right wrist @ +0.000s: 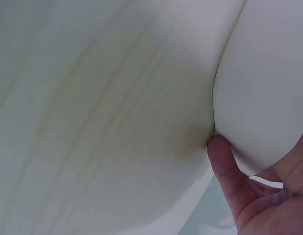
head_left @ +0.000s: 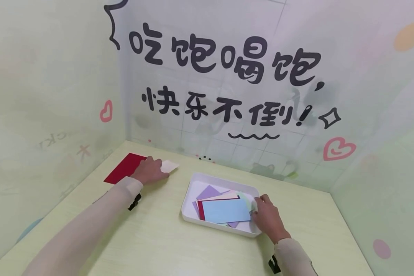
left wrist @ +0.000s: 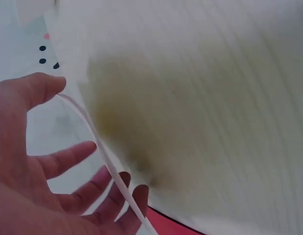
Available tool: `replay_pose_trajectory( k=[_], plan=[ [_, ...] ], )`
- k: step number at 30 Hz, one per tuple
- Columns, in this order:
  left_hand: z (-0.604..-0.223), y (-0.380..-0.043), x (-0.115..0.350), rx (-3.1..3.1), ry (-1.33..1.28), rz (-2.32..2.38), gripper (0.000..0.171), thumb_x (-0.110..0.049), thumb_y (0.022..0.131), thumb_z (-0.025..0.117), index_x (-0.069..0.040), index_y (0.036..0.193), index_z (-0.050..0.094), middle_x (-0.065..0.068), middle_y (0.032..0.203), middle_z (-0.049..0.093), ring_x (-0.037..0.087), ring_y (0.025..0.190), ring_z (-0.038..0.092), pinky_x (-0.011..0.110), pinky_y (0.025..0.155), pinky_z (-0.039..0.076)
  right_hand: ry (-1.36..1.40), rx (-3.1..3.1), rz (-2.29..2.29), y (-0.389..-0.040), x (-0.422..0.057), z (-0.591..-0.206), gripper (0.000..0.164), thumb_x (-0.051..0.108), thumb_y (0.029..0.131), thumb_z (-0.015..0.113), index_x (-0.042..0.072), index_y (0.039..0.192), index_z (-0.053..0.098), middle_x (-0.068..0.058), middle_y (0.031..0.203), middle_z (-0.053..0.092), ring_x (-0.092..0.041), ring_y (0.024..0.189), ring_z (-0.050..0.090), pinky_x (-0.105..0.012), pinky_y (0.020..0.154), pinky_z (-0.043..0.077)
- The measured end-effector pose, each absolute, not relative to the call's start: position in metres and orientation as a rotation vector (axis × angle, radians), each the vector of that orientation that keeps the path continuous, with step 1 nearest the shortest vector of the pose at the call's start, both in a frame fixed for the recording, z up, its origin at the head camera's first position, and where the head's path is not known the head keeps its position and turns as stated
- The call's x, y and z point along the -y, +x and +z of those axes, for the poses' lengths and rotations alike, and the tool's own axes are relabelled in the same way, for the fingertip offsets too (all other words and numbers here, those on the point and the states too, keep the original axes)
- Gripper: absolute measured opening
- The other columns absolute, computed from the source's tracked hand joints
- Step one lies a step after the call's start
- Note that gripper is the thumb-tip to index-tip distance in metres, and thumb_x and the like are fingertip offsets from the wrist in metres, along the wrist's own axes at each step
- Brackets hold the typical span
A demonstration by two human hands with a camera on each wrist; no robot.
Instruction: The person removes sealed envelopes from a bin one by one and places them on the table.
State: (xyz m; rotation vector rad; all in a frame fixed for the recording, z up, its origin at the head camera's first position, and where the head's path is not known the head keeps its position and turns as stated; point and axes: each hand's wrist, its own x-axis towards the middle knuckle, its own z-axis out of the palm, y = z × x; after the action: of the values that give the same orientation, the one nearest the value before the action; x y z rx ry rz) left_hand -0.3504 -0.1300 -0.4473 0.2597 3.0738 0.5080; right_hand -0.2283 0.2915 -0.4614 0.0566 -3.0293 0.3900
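Observation:
At the left, my left hand holds a pale pinkish-white card between thumb and fingers, low over the table. The left wrist view shows the card's thin edge, slightly bowed. A dark red card lies on the table beside that hand, partly covered by it. My right hand grips the right end of a white tray. In the right wrist view, the thumb presses at the foot of the tray's outer wall. A light blue card tops the stack inside the tray.
Purple, pale green, cream and red cards lie loosely under the blue one. The pale wood-look table ends at a printed back wall, with side walls left and right.

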Motion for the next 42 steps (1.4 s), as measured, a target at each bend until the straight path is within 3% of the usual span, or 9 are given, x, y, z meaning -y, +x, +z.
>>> replay_pose_trajectory(
  k=[6, 14, 22, 42],
  plan=[
    [-0.456, -0.348, 0.126, -3.085, 0.097, 0.398, 0.066, -0.043, 0.083, 0.067, 0.005, 0.125, 0.052, 0.032, 0.114, 0.046, 0.046, 0.098, 0.049, 0.057, 0.070, 0.051, 0.065, 3.036, 0.391, -0.228, -0.293, -0.462, 0.052, 0.007, 0.085, 0.071, -0.004, 0.133, 0.056, -0.018, 0.126, 0.049, -0.032, 0.091, 0.059, -0.049, 0.086, 0.052],
    [-0.459, -0.351, 0.125, -3.097, -0.006, 0.279, 0.075, -0.049, 0.080, 0.071, 0.005, 0.128, 0.052, 0.033, 0.106, 0.046, 0.043, 0.089, 0.049, 0.051, 0.064, 0.051, 0.084, 3.028, 0.388, -0.228, -0.292, -0.461, 0.051, 0.007, 0.085, 0.070, -0.005, 0.133, 0.055, -0.018, 0.126, 0.049, -0.032, 0.090, 0.060, -0.049, 0.085, 0.051],
    [-0.455, -0.346, 0.129, -3.072, -0.034, 0.314, 0.066, -0.044, 0.082, 0.069, 0.007, 0.120, 0.053, 0.032, 0.104, 0.045, 0.043, 0.089, 0.048, 0.051, 0.061, 0.052, 0.089, 3.027, 0.380, -0.228, -0.292, -0.459, 0.051, 0.006, 0.085, 0.069, -0.006, 0.133, 0.055, -0.019, 0.126, 0.049, -0.033, 0.093, 0.060, -0.049, 0.085, 0.051],
    [-0.452, -0.343, 0.135, -3.049, -0.110, 0.295, 0.069, -0.042, 0.080, 0.072, 0.008, 0.121, 0.049, 0.031, 0.104, 0.044, 0.042, 0.090, 0.047, 0.049, 0.061, 0.053, 0.090, 3.024, 0.390, -0.227, -0.293, -0.461, 0.050, 0.007, 0.086, 0.069, -0.005, 0.133, 0.055, -0.019, 0.126, 0.049, -0.033, 0.094, 0.059, -0.049, 0.086, 0.051]
  ],
)
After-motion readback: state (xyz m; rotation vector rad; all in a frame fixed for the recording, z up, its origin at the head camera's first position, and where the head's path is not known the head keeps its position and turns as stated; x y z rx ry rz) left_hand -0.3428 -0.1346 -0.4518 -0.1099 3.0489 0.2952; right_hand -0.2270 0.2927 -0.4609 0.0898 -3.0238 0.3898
